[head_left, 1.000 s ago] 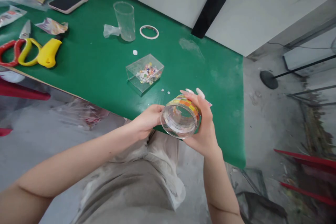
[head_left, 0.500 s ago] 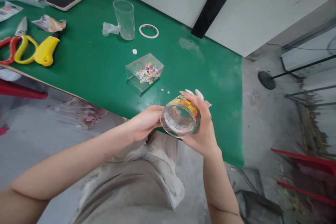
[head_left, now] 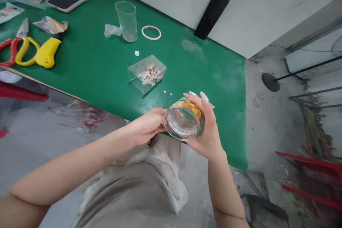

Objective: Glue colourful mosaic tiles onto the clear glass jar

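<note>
Since a second ago both hands have barely shifted. The right hand (head_left: 207, 135) curls closed around the mosaic glass (head_left: 184, 121) over the green table's (head_left: 93, 64) near edge. The left hand (head_left: 145, 126) grips its rim at 9 o'clock. A firm right-hand cradle seems best for keeping the glass steady.

mosaic jar (head_left: 184, 123) tipped very slightly, left hand (head_left: 145, 127) nudged back

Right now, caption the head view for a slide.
Left hand and right hand hold a mosaic glass at the edge of the green table.
</note>
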The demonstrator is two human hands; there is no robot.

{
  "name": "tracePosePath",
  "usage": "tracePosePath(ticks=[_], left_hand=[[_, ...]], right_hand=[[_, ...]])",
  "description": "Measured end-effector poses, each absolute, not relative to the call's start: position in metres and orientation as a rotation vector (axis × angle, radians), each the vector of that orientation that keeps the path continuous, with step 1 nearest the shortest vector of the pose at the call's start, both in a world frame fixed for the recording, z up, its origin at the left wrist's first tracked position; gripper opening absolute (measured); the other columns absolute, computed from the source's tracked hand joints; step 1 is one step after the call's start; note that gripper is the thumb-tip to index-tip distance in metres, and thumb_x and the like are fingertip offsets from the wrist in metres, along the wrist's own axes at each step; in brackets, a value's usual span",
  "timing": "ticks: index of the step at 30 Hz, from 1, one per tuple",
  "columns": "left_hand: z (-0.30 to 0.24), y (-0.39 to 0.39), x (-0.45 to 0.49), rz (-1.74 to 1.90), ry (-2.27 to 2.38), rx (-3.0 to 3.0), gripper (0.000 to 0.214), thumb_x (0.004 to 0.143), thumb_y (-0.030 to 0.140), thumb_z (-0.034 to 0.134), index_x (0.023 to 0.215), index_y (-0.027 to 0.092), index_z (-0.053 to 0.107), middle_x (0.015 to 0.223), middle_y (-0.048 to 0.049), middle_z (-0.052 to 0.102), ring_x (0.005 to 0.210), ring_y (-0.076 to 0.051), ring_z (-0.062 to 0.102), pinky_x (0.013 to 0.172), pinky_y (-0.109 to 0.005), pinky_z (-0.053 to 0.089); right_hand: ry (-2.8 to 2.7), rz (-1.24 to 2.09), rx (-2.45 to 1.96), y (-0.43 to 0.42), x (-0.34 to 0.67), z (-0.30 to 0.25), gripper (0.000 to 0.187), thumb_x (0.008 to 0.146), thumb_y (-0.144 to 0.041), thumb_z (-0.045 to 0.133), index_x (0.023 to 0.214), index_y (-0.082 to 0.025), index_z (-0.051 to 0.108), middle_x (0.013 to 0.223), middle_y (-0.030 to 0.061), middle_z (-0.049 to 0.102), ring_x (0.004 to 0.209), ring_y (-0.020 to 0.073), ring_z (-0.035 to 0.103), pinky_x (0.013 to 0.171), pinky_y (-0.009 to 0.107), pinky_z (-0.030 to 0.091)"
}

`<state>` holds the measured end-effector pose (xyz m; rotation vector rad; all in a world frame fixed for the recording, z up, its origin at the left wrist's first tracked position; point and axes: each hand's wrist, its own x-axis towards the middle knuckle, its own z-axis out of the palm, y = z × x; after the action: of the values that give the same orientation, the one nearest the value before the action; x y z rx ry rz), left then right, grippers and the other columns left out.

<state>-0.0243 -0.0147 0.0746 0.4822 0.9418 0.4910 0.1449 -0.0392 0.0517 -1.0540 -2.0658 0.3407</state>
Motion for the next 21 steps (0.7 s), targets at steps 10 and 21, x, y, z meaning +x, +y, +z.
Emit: tracePosePath(ticks=[10, 21], left_hand=[[0.074, -0.014, -0.029, 0.473, 0.861, 0.407, 0.030, 0.053, -0.007, 0.051, 0.069, 0.012, 0.069, 0.067, -0.0017, 0.069, 0.063, -0.009, 0.060, 0.065, -0.020, 0.045], [0.064, -0.012, -0.033, 0.458, 0.817, 0.412, 0.030, 0.056, -0.006, 0.052, 0.069, 0.014, 0.069, 0.071, -0.0015, 0.071, 0.072, -0.012, 0.064, 0.073, -0.023, 0.048]], right_hand=[[-2.055, 0.325, -1.016, -0.039, 0.143, 0.051, 0.099, 0.068, -0.015, 0.065, 0.144, -0.039, 0.008, 0.137, 0.0030, 0.050, 0.123, 0.0294, 0.051, 0.111, 0.060, 0.025], [-1.956, 0.543, -1.037, -0.039, 0.143, 0.040, 0.095, 0.062, -0.012, 0.074, 0.139, -0.041, 0.027, 0.137, 0.0024, 0.049, 0.128, 0.0308, 0.046, 0.114, 0.061, 0.017]])
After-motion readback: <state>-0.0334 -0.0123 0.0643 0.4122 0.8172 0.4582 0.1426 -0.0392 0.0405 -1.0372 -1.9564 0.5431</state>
